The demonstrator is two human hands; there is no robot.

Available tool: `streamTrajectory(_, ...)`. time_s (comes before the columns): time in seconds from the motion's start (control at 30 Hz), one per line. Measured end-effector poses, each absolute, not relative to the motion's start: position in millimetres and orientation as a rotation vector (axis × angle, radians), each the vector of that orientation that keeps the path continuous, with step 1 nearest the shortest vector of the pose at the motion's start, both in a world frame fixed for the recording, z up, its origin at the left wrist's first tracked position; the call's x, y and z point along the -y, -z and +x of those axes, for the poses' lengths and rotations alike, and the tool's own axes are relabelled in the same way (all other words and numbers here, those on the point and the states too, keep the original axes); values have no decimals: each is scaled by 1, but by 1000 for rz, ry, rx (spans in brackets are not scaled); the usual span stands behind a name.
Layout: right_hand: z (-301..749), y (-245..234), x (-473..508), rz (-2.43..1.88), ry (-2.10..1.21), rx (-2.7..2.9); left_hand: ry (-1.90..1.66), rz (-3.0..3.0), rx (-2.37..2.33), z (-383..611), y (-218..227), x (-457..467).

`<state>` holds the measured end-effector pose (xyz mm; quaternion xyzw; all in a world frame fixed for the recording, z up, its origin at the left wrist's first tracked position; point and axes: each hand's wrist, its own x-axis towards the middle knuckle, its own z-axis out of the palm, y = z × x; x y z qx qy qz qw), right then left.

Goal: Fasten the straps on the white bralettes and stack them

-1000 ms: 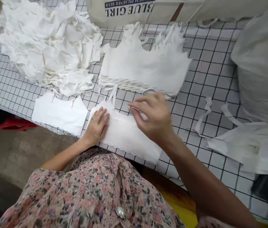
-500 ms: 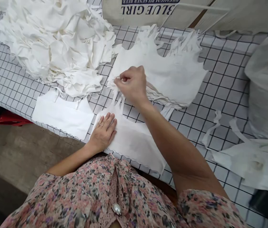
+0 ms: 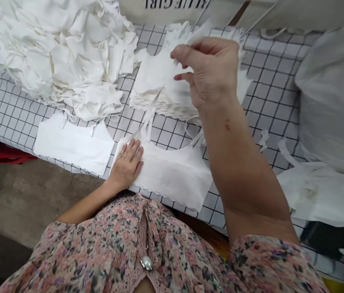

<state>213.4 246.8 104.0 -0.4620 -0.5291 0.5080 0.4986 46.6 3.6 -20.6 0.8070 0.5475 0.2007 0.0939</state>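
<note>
My left hand (image 3: 127,162) lies flat, fingers spread, on the left end of a white cut fabric piece (image 3: 174,173) at the table's near edge. My right hand (image 3: 210,69) is raised above the table, thumb and fingers pinched on a thin white strap (image 3: 156,99) that runs down to that piece. Behind the hand lies a neat stack of similar white pieces (image 3: 162,87). Another single white piece (image 3: 74,144) lies to the left of my left hand.
A big loose heap of white fabric (image 3: 55,53) fills the far left of the checked table (image 3: 269,93). A printed cardboard box (image 3: 162,8) stands at the back. Grey bags (image 3: 333,93) and more white fabric (image 3: 318,191) sit at the right.
My right hand went from the near fabric piece to the stack's edge, then rose up and right, pulling the strap taut. My left hand stayed pressed on the piece.
</note>
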Motion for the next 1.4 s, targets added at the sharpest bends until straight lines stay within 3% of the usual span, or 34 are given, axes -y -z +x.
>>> streamTrajectory(0.37,219,-89,-245,-1036,-1363,1272,-1085,2060,-1583,25,-1,-45)
streamTrajectory(0.53,224,-76,-253,-1069,-1301,1407,-899,1915,-1764,20,-8,-105)
streamTrajectory(0.67,238,-64,-248,-1236,-837,1849,-886,1865,-1792,28,4,-118)
streamTrajectory(0.77,235,-58,-227,-1123,-514,2358,-937,1881,-1767,28,13,-116)
streamTrajectory(0.9,206,-46,-209,-810,-681,2841,-929,1926,-1774,25,19,-115)
streamTrajectory(1.07,194,-35,-225,-774,-751,2915,-887,1974,-1794,29,21,-112)
streamTrajectory(1.4,309,-68,-301,-952,-856,2861,-878,1917,-1768,37,19,-105)
